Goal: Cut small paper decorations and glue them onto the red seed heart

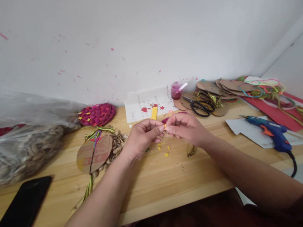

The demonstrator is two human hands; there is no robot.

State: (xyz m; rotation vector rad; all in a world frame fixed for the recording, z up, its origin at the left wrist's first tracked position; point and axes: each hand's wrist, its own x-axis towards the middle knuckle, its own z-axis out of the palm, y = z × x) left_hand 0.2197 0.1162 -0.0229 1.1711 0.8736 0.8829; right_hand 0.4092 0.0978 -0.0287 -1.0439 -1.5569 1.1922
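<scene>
My left hand (143, 133) and my right hand (186, 127) meet over the middle of the table. Both are closed, thumb against finger, pinching a tiny yellow piece (165, 126) between them; its exact shape is too small to tell. Just behind my left fingers lies a yellow strip (154, 112), its near end hidden by the hand. Several small yellow scraps (167, 154) are scattered on the wood below my fingertips. Beyond, a white sheet (133, 110) carries red stars (144, 110) of different sizes. Something dark pink is partly covered by my right hand.
To the right are black-handled scissors (202, 108), cardboard discs (211, 87), a cup of dark pink paint (176, 91) and a blue glue gun (273, 131). On the left lie a cardboard disc with shells (97, 153), a pink star-dotted piece (99, 114), a plastic bag (23, 151) and a phone (23, 214).
</scene>
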